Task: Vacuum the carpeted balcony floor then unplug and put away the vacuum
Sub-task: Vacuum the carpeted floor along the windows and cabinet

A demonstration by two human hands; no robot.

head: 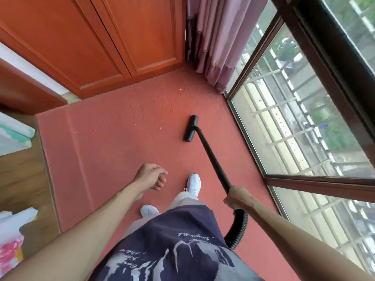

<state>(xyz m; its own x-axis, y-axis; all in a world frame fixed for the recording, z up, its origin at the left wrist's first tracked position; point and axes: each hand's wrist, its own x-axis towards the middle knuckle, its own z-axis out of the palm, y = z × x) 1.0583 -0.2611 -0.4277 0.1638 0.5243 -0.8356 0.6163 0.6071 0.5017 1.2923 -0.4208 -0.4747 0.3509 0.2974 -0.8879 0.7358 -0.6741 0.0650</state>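
Observation:
The red carpet (125, 159) covers the balcony floor. A black vacuum floor head (191, 128) rests on it near the window side, joined to a long black wand (212, 157). My right hand (237, 196) grips the wand's near end, where a ribbed black hose (239, 230) curves down behind my shirt. My left hand (152, 176) hangs over the carpet with fingers loosely curled and holds nothing. Small pale scraps (135, 124) lie scattered on the carpet left of and beyond the floor head. The vacuum body and plug are out of sight.
Orange wooden cabinet doors (113, 43) close off the far end. A purple curtain (219, 43) hangs in the far right corner. Barred windows (300, 122) line the right side. A wooden floor (22, 179) with boxes and a flowered cloth (10, 250) borders the carpet on the left.

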